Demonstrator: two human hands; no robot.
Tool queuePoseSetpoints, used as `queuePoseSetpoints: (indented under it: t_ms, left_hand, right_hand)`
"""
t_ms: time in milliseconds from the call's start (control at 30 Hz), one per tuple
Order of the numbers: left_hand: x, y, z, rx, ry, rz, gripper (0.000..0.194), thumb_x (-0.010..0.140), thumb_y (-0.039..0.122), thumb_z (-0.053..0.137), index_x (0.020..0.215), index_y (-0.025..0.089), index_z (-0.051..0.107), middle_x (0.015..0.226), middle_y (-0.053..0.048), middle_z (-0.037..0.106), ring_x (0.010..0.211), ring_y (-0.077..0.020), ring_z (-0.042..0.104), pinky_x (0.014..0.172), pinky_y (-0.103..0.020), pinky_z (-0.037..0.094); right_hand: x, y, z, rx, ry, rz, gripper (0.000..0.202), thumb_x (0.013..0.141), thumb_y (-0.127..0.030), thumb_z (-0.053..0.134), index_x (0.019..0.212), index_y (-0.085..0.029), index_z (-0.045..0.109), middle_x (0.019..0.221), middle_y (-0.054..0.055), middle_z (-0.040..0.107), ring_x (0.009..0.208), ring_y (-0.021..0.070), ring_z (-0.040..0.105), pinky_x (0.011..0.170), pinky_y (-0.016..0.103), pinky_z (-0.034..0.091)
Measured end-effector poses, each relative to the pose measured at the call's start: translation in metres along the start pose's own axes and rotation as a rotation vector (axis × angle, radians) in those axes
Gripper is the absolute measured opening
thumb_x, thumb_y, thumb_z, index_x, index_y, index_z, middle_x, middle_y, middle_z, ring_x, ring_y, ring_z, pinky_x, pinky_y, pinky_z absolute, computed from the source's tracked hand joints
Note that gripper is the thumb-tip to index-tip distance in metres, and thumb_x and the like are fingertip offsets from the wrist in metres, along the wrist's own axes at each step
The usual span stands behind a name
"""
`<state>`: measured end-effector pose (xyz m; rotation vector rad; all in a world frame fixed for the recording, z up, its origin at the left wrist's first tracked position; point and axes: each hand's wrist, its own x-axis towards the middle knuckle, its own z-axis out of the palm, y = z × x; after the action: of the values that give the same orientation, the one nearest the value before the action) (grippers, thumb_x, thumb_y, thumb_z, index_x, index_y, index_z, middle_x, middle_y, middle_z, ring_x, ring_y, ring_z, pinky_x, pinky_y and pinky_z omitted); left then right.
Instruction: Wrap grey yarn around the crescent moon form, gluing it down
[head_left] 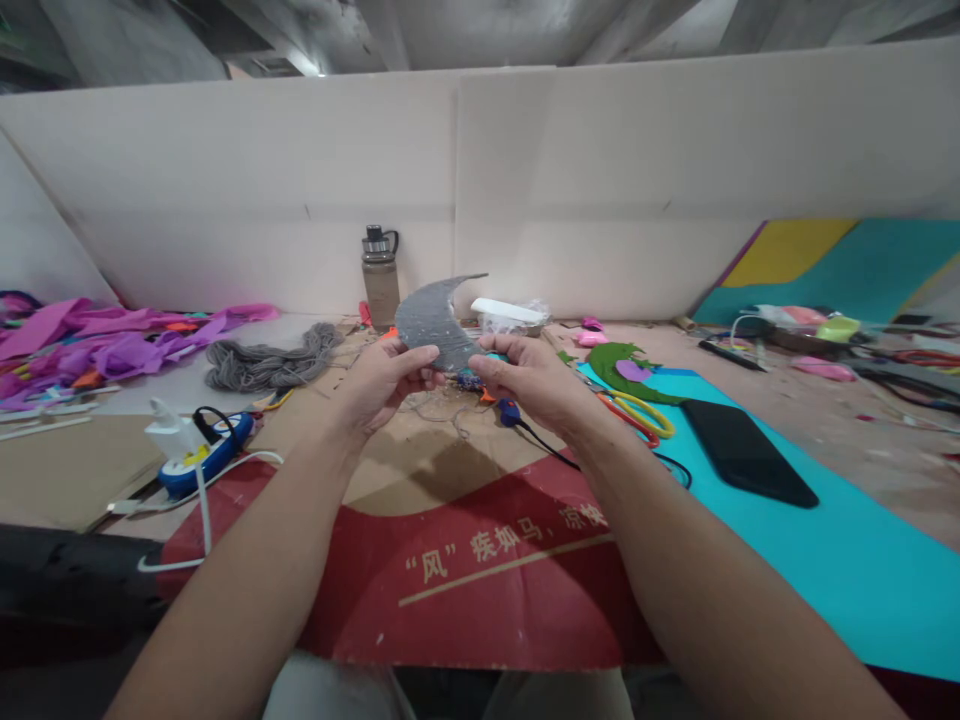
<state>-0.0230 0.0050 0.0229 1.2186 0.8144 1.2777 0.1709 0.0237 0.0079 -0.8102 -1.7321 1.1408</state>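
A grey crescent wrapped in yarn (433, 322) is held up above the cardboard, its thin tip pointing up and to the right. My left hand (390, 380) pinches its lower left edge between thumb and fingers. At its lower right edge, my right hand (525, 372) grips it the same way. Beneath the hands lies a red and brown cardboard sheet (480, 610) with printed writing. Loose thin strands lie on it below the crescent. A skein of grey yarn (274, 358) rests to the left of my left hand.
A bottle (381, 280) stands by the white partition. To the left are a power strip (206, 455) with a charger and pink and purple cloth (135, 345). On the right, a black phone (746, 452) and scissors with coloured handles (645, 415) lie on a blue sheet (847, 560), near a green crescent (619, 365).
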Motion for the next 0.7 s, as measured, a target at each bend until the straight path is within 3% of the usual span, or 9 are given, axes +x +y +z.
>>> queuePoseSetpoints:
  t_ms: [133,500,600,700]
  left_hand:
    - [-0.001,0.001,0.001,0.001,0.016,0.012,0.028,0.063,0.028,0.083,0.079,0.012,0.066,0.061,-0.001,0.066,0.054,-0.0100,0.060,0.058,-0.023,0.049]
    - [-0.002,-0.003,0.010,-0.017,0.027,0.060,0.026,0.064,0.025,0.084,0.080,0.011,0.068,0.065,-0.002,0.067,0.054,-0.0086,0.060,0.056,-0.021,0.048]
    - [-0.003,-0.004,0.012,-0.075,0.038,0.028,0.026,0.066,0.022,0.083,0.085,0.010,0.069,0.067,-0.002,0.068,0.055,-0.0081,0.061,0.056,-0.019,0.049]
    - [-0.002,-0.006,0.013,-0.160,0.120,-0.073,0.015,0.072,0.017,0.077,0.082,0.011,0.068,0.065,-0.002,0.069,0.053,-0.0088,0.062,0.055,-0.019,0.050]
  right_hand:
    - [-0.005,-0.011,0.003,-0.043,0.019,0.011,0.032,0.074,-0.036,0.071,0.101,-0.019,0.065,0.074,-0.002,0.061,0.059,0.0104,0.048,0.054,0.024,0.036]
    - [-0.005,-0.010,0.011,-0.024,0.159,0.043,0.026,0.069,-0.033,0.070,0.089,-0.019,0.060,0.068,-0.004,0.054,0.058,0.0096,0.044,0.054,0.024,0.034]
    - [-0.001,-0.003,0.010,-0.008,0.149,0.057,0.027,0.069,-0.035,0.070,0.088,-0.020,0.058,0.066,-0.005,0.052,0.055,0.0086,0.041,0.050,0.023,0.031]
    - [0.001,0.001,0.009,0.027,0.118,0.100,0.033,0.072,-0.043,0.069,0.093,-0.021,0.056,0.066,-0.006,0.050,0.053,0.0087,0.040,0.049,0.023,0.032]
